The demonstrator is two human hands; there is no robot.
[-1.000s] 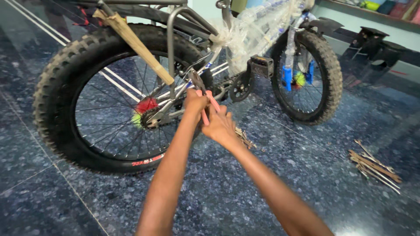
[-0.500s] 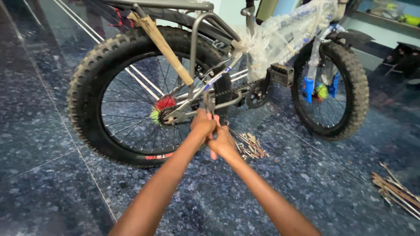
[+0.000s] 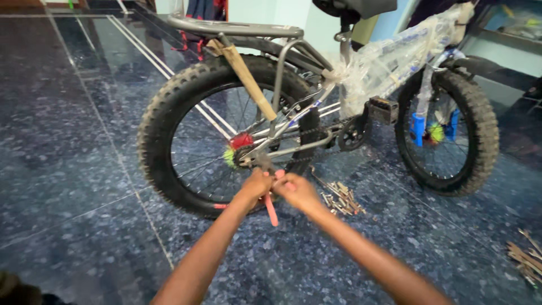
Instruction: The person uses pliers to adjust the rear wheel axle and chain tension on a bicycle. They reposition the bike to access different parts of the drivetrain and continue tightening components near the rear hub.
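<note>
A: From my seat, taking the rear wheel (image 3: 226, 133) of the child's bicycle as my landmark: the left hand (image 3: 255, 185) is closed in a fist just below the wheel's hub (image 3: 241, 141), gripping a tool with a red handle (image 3: 271, 210) that hangs down toward the floor. The right hand (image 3: 298, 191) is pressed against it on the right, fingers curled narrow around the same spot.

B: What worries you?

A: Slippage. I judge the 2 hands are bearing on a fitting at the axle; if the tool jumps off, the knuckles could strike the spokes or the chain (image 3: 316, 131) just right of the hub. The bicycle could also tip, since I can't see a stand holding it. Right of the wheel and low, loose wooden sticks (image 3: 340, 197) lie on the glossy tiled floor (image 3: 73, 169), easy to slip on.

B: What can't you make out?

A: The tool's working end is hidden behind both hands, so I can't tell its kind or what it grips. Above the wheel, the saddle (image 3: 355, 7) is cut off by the top edge. Far right of the wheel, the front wheel (image 3: 451, 133) shows, but the frame (image 3: 389, 59) is blurred under plastic wrap.
</note>
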